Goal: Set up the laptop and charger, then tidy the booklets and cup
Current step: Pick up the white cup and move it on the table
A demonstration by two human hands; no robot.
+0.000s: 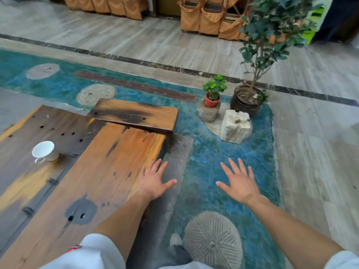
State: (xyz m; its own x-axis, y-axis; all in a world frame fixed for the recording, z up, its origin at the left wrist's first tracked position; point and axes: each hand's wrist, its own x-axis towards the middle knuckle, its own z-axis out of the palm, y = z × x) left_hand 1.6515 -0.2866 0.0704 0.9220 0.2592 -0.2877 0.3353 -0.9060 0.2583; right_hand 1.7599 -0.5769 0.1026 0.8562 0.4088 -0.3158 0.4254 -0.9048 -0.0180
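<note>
Both hands spread flat, holding nothing: left hand (155, 181) over tabletop (108, 171) right edge, right hand (240, 183) over floor beyond. Cup (45, 152) lay tipped near left edge, well left; left hand nearer. Laptop, charger, booklets unseen.

Left hand (155, 180) flat, fingers spread toward 12 o'clock; right hand (240, 182) likewise, apparently holding nothing.
</note>
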